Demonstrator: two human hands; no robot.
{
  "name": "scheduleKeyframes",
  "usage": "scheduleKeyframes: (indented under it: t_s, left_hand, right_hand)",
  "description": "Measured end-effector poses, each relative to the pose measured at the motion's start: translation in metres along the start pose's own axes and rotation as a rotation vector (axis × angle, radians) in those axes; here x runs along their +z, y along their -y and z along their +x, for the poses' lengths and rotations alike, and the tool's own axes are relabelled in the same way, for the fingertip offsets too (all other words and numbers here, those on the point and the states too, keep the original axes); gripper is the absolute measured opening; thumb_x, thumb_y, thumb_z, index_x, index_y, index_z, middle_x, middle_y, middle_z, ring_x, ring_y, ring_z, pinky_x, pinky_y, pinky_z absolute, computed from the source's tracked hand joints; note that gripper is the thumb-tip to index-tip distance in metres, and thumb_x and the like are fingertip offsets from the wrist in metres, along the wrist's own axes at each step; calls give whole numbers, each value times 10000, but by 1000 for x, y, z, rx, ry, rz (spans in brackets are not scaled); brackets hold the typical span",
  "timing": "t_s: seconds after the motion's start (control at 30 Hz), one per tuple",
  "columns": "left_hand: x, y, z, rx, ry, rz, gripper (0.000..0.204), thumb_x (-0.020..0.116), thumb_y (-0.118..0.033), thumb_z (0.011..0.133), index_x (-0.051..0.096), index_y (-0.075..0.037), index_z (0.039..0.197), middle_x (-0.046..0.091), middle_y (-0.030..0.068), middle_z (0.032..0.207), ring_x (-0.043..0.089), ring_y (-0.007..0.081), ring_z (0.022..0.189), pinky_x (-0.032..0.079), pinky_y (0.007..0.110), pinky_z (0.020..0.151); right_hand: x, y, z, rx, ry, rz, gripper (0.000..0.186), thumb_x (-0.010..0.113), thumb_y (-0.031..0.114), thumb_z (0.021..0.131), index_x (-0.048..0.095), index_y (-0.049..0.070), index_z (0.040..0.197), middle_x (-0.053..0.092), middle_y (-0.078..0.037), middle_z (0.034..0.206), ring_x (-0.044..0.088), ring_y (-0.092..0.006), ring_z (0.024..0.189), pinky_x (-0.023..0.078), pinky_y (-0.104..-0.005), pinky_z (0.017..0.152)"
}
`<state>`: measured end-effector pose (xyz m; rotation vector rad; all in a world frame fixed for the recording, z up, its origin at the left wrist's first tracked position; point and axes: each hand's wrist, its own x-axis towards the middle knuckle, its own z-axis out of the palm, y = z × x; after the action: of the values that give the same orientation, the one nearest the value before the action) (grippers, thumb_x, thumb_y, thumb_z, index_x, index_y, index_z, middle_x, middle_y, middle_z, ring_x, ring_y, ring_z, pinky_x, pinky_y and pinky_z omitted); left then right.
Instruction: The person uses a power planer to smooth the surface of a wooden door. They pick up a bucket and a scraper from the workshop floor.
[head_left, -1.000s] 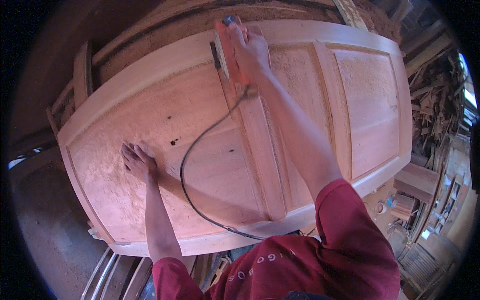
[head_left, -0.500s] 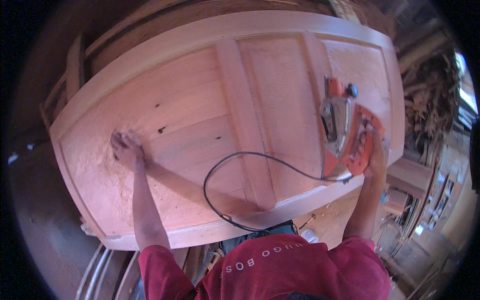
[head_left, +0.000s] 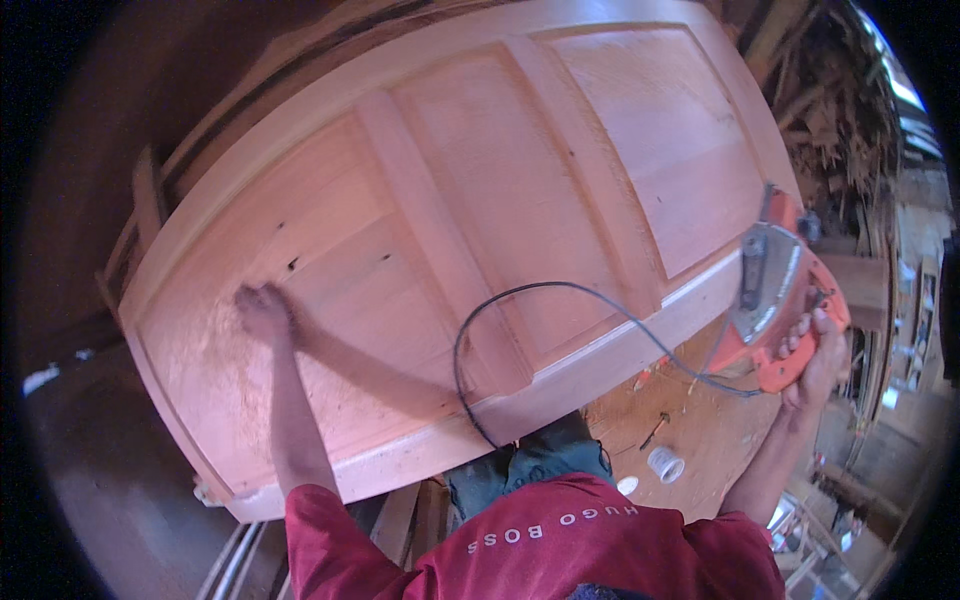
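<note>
Left hand: one; rests on the broad left panel, with fingers bent toward the wood; looks blurred, so cannot tell how far open, nor whether gripping anything; bears on nearly the same patch as half a second ago.
Sawdust: spreads in pale streaks beside that hand.
Dark marks: three; dot the left panel, to the right of the hand.
Door: one, wooden; stretches across most of the view, with three panels counted; slopes more steeply up to the right than half a second ago.
Crossbars: two; part the three panels.
Cord: one, black; loops over the door and runs to the tool; reaches farther right now.
Hammer: one; lies on the brown floor.
Cup: one, white; sits near the hammer; shows more fully than before.
Power tool: one, orange with grey underside; hangs tilted at the door's near right corner, overlapping the edge in view; cannot tell if touching; has left the spot above the right panel.
Right hand: one; holds the tool's handle, with fingers wrapped closed.
Wood scraps: heap beyond the door's right end, too many to count.
</note>
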<state>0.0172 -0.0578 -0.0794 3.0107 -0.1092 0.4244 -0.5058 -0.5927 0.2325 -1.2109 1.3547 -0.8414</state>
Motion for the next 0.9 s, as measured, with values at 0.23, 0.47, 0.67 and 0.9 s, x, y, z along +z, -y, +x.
scheduleKeyframes:
  t_s: [0.23, 0.47, 0.67, 0.9]
  left_hand:
    - [-38, 62, -120, 276, 260, -127, 545, 415, -415, 982, 422, -83, 1414, 365, 150, 1494, 270, 323, 1418, 133, 525, 1159]
    - [-69, 322, -71, -38, 197, -22, 547, 410, -439, 983, 420, -118, 1426, 349, 139, 1510, 238, 321, 1437, 139, 535, 1162]
    - [-53, 487, 49, -209, 128, 177, 563, 374, -477, 989, 425, -121, 1422, 342, 132, 1517, 242, 303, 1440, 153, 530, 1163]
    - [-3, 597, 184, -459, 41, 95, 577, 344, -496, 978, 444, -112, 1397, 415, 147, 1469, 353, 306, 1381, 256, 552, 1104]
  right_hand:
    - [1, 29, 14, -597, 100, -295, 188, 545, 254, 964, 549, 77, 1026, 461, 39, 724, 450, -74, 591, 406, -235, 521]
    - [230, 119, -87, -746, 573, -638, 342, 520, 364, 970, 569, 56, 1111, 542, -10, 885, 505, -123, 776, 413, -267, 711]
    - [479, 84, -188, -669, 989, -787, 490, 487, 451, 979, 590, 36, 1218, 632, -59, 1049, 572, -171, 970, 427, -300, 907]
    - [713, -20, -264, -569, 1125, -903, 548, 501, 487, 957, 634, 12, 1195, 647, -101, 1167, 563, -183, 1117, 409, -331, 991]
